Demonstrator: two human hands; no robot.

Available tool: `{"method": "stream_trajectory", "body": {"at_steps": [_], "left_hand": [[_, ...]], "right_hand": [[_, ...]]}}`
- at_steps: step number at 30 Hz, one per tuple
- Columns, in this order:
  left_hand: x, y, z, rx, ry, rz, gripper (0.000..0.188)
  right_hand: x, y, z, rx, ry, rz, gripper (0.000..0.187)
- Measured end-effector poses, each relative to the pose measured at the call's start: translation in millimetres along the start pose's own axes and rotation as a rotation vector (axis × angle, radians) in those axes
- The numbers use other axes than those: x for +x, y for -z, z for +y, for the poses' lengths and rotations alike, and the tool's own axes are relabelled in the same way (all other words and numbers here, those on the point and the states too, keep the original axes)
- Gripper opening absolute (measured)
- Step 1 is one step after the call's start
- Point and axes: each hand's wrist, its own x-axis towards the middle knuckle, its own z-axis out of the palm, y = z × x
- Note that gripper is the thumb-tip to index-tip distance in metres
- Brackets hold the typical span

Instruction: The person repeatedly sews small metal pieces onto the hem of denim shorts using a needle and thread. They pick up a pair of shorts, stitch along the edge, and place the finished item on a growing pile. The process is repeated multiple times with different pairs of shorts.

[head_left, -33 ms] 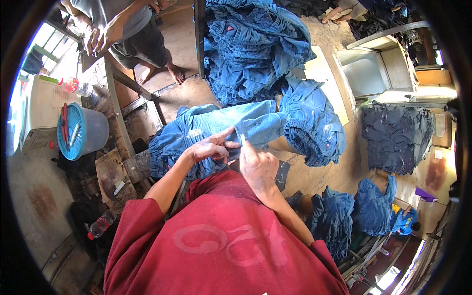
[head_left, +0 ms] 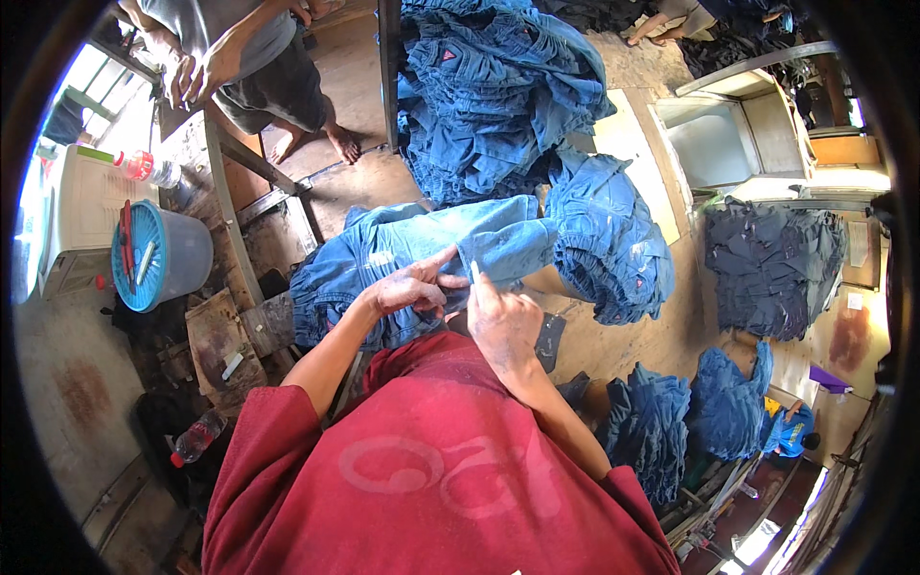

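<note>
Nothing's visibly moved; right hand [head_left: 504, 324] pinches a white stick [head_left: 474, 272], and left hand [head_left: 407, 289], loosely curled, may let denim [head_left: 506, 243] slip.

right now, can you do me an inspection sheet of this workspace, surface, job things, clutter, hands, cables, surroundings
surface: mostly hidden under the denim; tan surface shows to its right
job's things: pale blue denim garment spread before the person; small white stick
clutter: blue-lidded bucket with tools on top, red-capped bottle, both at left
grip: left hand at the garment, index finger extended; right hand holds the stick
cables: nothing seen
surroundings: blue garment pile, dark garment stack, barefoot person
</note>
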Motion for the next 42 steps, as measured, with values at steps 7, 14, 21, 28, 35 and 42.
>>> {"method": "stream_trajectory", "body": {"at_steps": [7,14,21,28,35,42], "left_hand": [[2.1,6.4,-4.6,-0.119,-0.024,-0.070,0.117],[4.4,8.8,-8.4,-0.150,0.003,-0.019,0.116],[4.0,8.3,-8.5,-0.050,0.016,0.026,0.110],[12.0,-10.3,-12.7,-0.029,0.028,0.244,0.053],[12.5,-44.3,-24.1,-0.069,0.091,0.515,0.017],[13.9,-48.7,-22.3,-0.041,0.082,0.586,0.010]], "right_hand": [[-1.1,2.4,0.6,-0.046,-0.013,-0.021,0.023],[-11.2,1.4,3.9,0.045,0.037,-0.090,0.025],[-5.1,15.0,5.5,0.189,-0.040,-0.171,0.017],[-16.6,10.7,41.7,0.537,-0.455,-0.141,0.023],[-17.1,-22.4,69.6,0.756,-0.797,-0.221,0.046],[-8.1,-67.9,57.1,0.648,-0.767,-0.276,0.055]]}}
